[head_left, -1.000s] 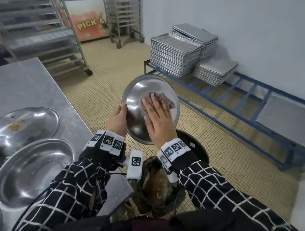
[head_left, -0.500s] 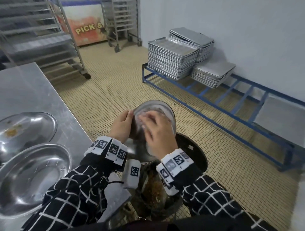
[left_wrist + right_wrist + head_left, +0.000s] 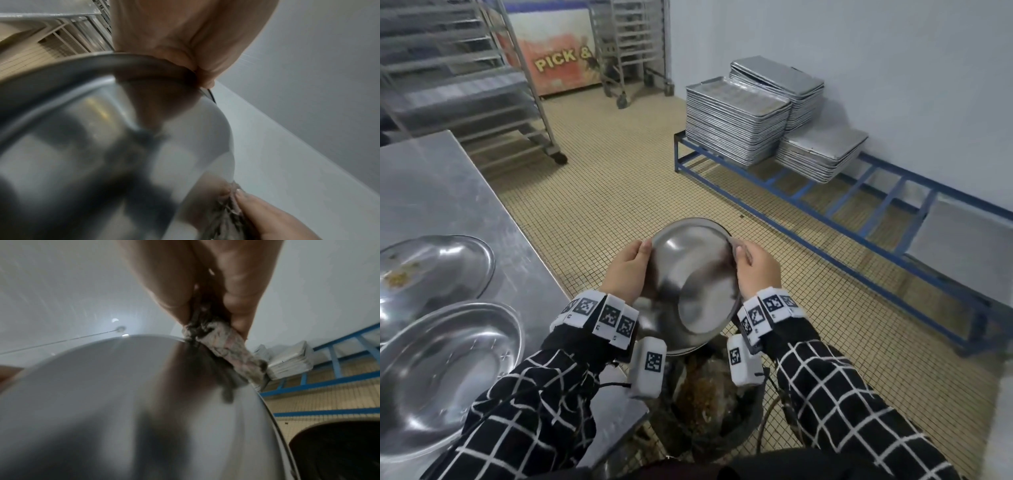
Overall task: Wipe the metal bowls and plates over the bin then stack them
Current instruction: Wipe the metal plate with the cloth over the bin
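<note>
Both hands hold a round metal bowl [image 3: 695, 284] over the black bin [image 3: 722, 421], tilted with its underside toward me. My left hand [image 3: 642, 251] grips the left rim, thumb on the outside; the left wrist view shows that hand [image 3: 202, 78] curled over the bowl's [image 3: 82, 146] edge. At the right rim, my right hand [image 3: 741, 255] pinches a dirty grey cloth [image 3: 218, 345] against the bowl [image 3: 102, 402]. The cloth is hidden behind the bowl in the head view. Food scraps lie inside the bin.
On the steel table [image 3: 448, 192] at left lie a large empty bowl [image 3: 441, 373] and another [image 3: 438, 270] with food bits. Stacked baking trays [image 3: 736, 123] sit on a blue floor rack [image 3: 859, 219] to the right. Wheeled racks [image 3: 482, 85] stand behind.
The bowl has dropped lower over the bin and turned from its inside to its underside facing me. My right hand has left the bowl's inside for the right rim, cloth still in it.
</note>
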